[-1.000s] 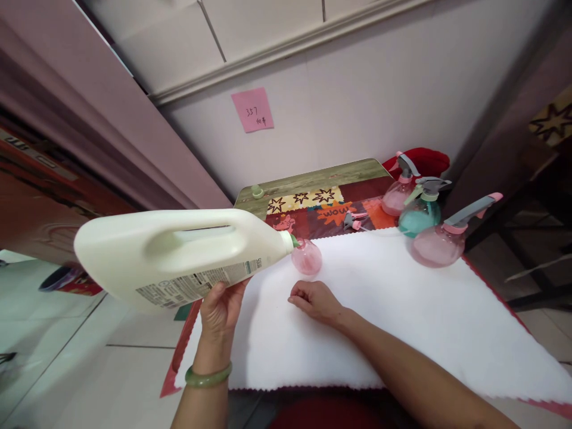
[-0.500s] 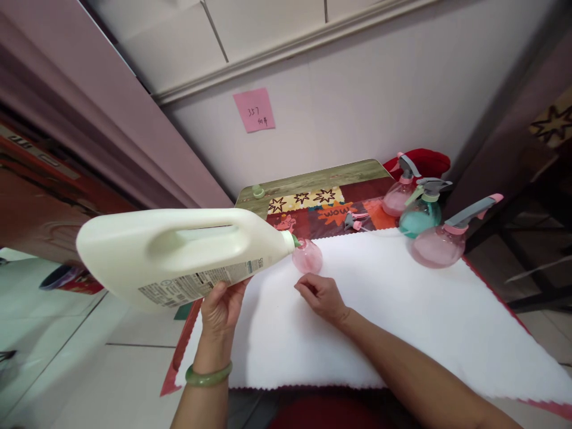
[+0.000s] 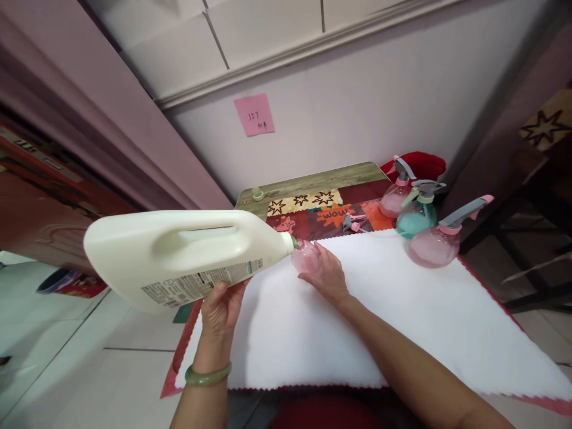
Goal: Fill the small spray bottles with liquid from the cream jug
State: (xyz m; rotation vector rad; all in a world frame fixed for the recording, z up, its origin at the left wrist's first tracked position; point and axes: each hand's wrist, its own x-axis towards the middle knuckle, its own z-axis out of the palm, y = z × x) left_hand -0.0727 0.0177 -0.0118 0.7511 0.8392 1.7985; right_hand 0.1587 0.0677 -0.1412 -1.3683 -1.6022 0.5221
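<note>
A large cream-coloured jug [image 3: 134, 244] with a moulded handle and a printed label lies tilted on its side in the air. My left hand [image 3: 223, 304] grips it from below, near the neck. The jug's green spout meets the mouth of a small round pink bottle [image 3: 305, 260], which stands on the white cloth. Around the right side of this bottle curls my right hand [image 3: 328, 277], thumb in front and fingers behind. Pinkish liquid shows inside the bottle. Behind it lies a loose grey and pink spray head [image 3: 353, 224].
Two pink spray bottles [image 3: 433, 247] and a green one [image 3: 416, 219] stand at the table's right. A green cap [image 3: 258, 193] sits on the back left. The white cloth [image 3: 286, 345] covers the front. A wall with a pink note [image 3: 254, 114] rises behind.
My right hand has opened from a loose fist and moved up onto the pink bottle, now wrapping its right side. The jug stays tilted at the bottle's mouth in my left hand.
</note>
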